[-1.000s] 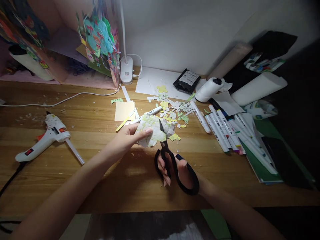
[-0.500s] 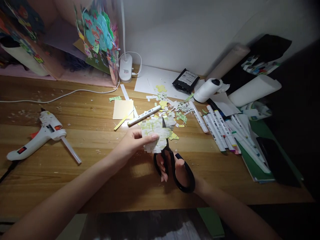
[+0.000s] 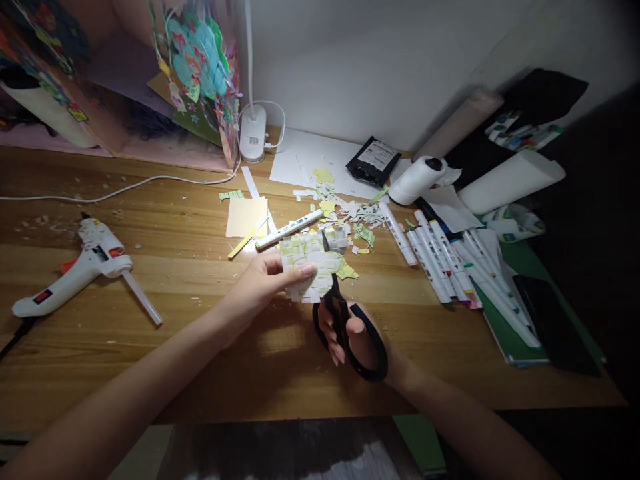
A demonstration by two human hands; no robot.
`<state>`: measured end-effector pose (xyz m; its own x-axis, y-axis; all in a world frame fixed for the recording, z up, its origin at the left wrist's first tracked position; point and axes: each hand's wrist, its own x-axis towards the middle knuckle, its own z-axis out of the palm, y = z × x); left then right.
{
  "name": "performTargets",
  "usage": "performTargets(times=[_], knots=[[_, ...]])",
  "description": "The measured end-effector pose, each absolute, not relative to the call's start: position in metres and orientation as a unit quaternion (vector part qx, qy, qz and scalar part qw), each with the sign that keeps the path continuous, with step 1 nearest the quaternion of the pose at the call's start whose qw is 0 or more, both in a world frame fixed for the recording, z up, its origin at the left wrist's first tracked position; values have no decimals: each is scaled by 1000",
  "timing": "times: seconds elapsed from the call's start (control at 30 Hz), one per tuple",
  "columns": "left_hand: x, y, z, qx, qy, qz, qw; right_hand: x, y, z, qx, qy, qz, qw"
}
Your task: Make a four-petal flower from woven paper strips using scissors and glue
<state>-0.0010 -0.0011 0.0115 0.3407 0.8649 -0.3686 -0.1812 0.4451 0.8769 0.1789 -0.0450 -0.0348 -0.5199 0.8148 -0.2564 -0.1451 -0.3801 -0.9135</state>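
My left hand (image 3: 260, 283) pinches a patchy green-and-white paper piece (image 3: 307, 263) above the wooden desk (image 3: 200, 347), thumb on top and fingers under it. My right hand (image 3: 357, 337) grips black scissors (image 3: 347, 320), fingers through the loops. The blades point away from me and run into the paper's right side; their tips show above the paper near a pile of scraps (image 3: 350, 223).
A white glue gun (image 3: 70, 270) lies at the left with a cable behind it. Several white markers (image 3: 445, 257) lie at the right beside paper rolls (image 3: 510, 180) and a green book (image 3: 520, 327). A lamp base (image 3: 251, 133), a cardboard craft box (image 3: 150, 87) and a yellow card (image 3: 246, 217) stand further back.
The paper piece was turned in my left hand and the scissors moved further into it. The view shifted slightly.
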Motion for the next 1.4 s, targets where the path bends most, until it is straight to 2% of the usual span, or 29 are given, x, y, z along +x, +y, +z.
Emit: performTargets(times=[0.2,0.4,0.6,0.73,1.13,1.3,1.4], knots=[[-8,4,13,424,454,369,691,183,-40,-30,-374,-491,727,299],[-16,10,17,464,458,303,695,186,-38,-35,-348,-509,735,282],[-16,10,20,477,452,289,696,182,-40,-39,-343,-499,732,313],[-21,12,20,484,456,274,695,183,-40,-37,-345,-490,740,304],[-37,22,25,526,450,219,687,189,-38,-33,-387,-554,690,259],[-39,25,19,541,452,207,678,189,-36,-26,-453,-581,645,205],[-41,27,18,542,449,208,679,190,-33,-22,-484,-589,614,204]])
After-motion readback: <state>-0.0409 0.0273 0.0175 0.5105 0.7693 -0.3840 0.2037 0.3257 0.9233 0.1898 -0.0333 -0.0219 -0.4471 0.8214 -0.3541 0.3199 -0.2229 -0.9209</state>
